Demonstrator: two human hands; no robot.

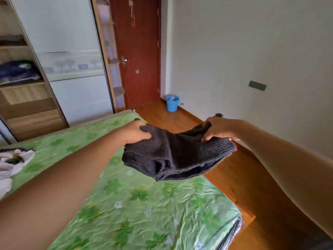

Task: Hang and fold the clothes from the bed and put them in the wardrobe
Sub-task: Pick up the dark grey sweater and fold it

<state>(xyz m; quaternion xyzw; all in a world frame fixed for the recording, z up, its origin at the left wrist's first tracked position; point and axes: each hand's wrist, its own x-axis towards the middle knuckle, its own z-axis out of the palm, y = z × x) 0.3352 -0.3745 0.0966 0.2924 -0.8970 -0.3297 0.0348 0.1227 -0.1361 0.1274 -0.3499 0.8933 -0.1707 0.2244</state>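
Note:
A dark grey knitted garment [173, 157] hangs bunched in the air above the bed's right edge. My left hand [135, 132] is shut on its left end and my right hand [219, 129] is shut on its right end, both arms stretched forward. The bed [137, 210] has a green flowered sheet. A heap of white and black clothes [13, 159] lies at the bed's left side. The wardrobe [27, 98] stands at the far left, its shelves showing folded dark blue clothes [18, 72].
A white sliding wardrobe door [72, 56] covers the middle section. A red-brown room door [138, 51] is shut at the back. A blue bucket [172, 103] stands on the wooden floor [237, 166] by the white wall.

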